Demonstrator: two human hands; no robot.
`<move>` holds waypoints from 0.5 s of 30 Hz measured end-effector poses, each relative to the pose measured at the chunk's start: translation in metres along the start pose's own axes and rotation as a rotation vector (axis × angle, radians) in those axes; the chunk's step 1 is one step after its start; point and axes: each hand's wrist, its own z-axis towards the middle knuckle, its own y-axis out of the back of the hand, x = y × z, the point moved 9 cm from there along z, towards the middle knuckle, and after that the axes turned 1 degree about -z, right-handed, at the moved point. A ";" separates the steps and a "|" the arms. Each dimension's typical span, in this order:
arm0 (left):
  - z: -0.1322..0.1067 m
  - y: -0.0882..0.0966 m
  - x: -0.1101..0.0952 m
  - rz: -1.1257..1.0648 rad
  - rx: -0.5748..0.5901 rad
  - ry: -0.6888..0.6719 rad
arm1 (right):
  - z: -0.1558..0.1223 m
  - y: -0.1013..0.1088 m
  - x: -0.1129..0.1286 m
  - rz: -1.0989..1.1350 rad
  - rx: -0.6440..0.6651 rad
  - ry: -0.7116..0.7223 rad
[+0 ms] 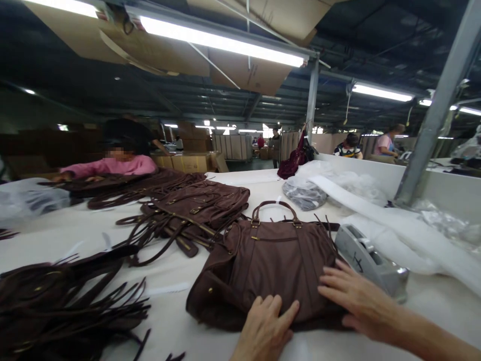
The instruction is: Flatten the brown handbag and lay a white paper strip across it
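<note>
A dark brown handbag (274, 265) lies on the white table in front of me, its handles (276, 204) pointing away and a short zip across its upper panel. My left hand (265, 323) rests on the bag's lower edge, fingers loosely bent and the index finger stretched out. At the bag's right side, my right hand (353, 296) lies with its fingers spread against the leather. Neither hand grips anything that I can see. Just beyond my right hand stands a grey tape dispenser (370, 260), touching or very near the bag.
More brown bags (199, 205) are heaped at the centre left, with fringed brown bags (67, 306) at the near left. Clear plastic and white foam wrap (391, 220) cover the right side near a metal post (432, 110). A person in a pink top (128, 165) leans over the far left end.
</note>
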 end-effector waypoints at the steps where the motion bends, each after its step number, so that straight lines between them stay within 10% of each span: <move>1: 0.001 0.003 -0.001 -0.013 0.016 0.005 | -0.001 0.006 -0.011 -0.014 0.040 -0.013; 7: 0.004 0.009 -0.003 -0.020 0.054 0.027 | -0.004 0.004 -0.046 -0.043 0.044 0.021; 15: 0.000 0.002 0.000 -0.037 0.029 0.023 | -0.067 -0.027 -0.016 -0.253 -0.336 0.161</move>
